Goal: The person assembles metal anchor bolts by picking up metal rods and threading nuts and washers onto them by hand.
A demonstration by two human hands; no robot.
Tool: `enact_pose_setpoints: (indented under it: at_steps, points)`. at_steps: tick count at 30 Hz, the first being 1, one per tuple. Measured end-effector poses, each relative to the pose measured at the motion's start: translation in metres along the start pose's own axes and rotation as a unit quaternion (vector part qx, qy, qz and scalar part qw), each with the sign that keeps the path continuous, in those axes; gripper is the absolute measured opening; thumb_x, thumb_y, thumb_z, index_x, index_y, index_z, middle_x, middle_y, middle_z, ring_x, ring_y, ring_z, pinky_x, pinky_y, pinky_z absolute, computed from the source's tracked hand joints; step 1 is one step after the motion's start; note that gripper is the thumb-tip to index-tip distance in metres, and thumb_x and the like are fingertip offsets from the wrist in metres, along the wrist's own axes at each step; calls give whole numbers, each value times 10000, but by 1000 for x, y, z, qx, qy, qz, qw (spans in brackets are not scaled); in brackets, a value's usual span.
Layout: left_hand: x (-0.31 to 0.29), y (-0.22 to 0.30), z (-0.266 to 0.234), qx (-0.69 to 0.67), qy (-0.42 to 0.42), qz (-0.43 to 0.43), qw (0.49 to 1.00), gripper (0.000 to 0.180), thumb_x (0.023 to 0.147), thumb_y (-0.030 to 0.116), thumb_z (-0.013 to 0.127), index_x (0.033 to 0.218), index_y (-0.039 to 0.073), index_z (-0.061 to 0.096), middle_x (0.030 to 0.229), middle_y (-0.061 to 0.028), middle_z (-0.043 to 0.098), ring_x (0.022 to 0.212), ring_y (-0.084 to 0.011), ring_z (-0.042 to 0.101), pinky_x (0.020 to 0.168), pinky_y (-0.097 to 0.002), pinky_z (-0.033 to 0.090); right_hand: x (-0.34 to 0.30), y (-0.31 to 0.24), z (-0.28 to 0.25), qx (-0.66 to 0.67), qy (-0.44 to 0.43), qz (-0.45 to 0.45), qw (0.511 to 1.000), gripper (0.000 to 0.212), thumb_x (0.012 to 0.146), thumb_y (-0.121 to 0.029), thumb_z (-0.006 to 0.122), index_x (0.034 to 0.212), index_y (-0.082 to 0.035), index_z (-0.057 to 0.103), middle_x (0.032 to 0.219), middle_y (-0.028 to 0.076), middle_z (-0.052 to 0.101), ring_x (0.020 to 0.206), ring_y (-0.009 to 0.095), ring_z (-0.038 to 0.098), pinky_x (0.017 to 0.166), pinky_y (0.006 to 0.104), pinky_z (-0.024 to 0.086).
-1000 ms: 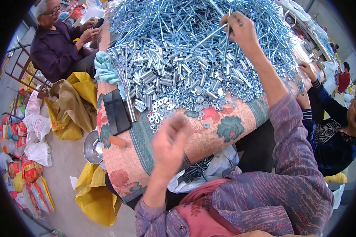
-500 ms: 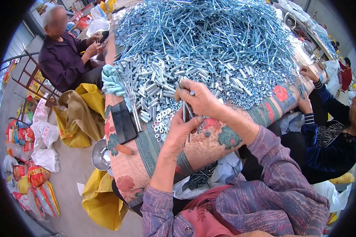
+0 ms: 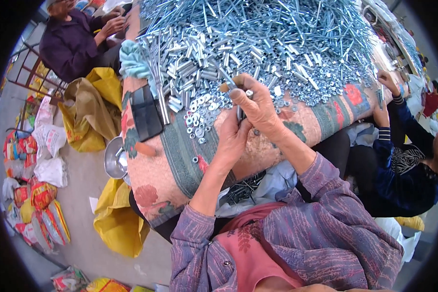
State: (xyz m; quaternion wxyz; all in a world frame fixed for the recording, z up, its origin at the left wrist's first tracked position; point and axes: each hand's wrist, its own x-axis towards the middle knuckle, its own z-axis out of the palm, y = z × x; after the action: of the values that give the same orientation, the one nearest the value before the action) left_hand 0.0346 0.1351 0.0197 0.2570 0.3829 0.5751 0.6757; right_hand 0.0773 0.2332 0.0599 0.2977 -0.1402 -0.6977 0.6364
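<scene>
My right hand (image 3: 258,108) is closed over a thin metal bolt (image 3: 227,78), whose shank sticks out up and to the left past the fingertips. Just below and touching it, my left hand (image 3: 232,139) is closed too, with the end of a metal rod (image 3: 241,114) showing above its thumb; the rest is hidden by my fingers. Short metal sleeves (image 3: 195,68) lie in a heap beyond my hands. To the left of them are loose washers (image 3: 199,114), and small nuts (image 3: 321,87) are spread to the right. A tall pile of long bolts (image 3: 287,24) fills the far table.
A black phone-like slab (image 3: 146,113), an orange finger-shaped piece (image 3: 145,149) and a teal cloth (image 3: 134,59) lie along the left edge of the flowered tablecloth (image 3: 148,194). A metal bowl (image 3: 116,158) and yellow sacks (image 3: 119,219) stand beside it. Co-workers sit left and right.
The view has shifted, so the table sits higher in the picture. My right hand has tipped, and a bolt now points up-left from it. The rods below my left hand no longer show.
</scene>
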Motion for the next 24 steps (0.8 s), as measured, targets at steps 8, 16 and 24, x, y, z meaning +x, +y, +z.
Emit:
enact_pose_setpoints:
  at_steps: [8, 16, 24]
  points:
    - [-14, -8, 6, 47, 52, 11, 997, 222, 855, 72, 561, 1049, -15, 496, 842, -176, 569, 751, -336, 563, 657, -377, 436, -13, 0, -8, -32, -6, -5, 999, 219, 757, -187, 682, 865, -22, 587, 784, 1, 584, 709, 47, 506, 624, 212, 420]
    - [-22, 14, -31, 292, 10, 30, 956, 239, 805, 15, 500, 1042, 8, 470, 957, -237, 547, 878, -428, 540, 709, -466, 445, -18, -10, -35, 37, -134, 155, 978, 439, 790, -443, 638, 992, -54, 620, 811, -17, 584, 750, 54, 506, 596, 197, 398]
    - [-44, 27, -67, 385, 19, -15, 922, 180, 834, 44, 507, 1005, -8, 495, 870, -233, 565, 812, -420, 546, 658, -437, 437, -15, -20, -59, -114, -136, 156, 972, 457, 852, -463, 551, 1014, -41, 623, 624, -84, 397, 556, -5, 332, 476, 168, 226]
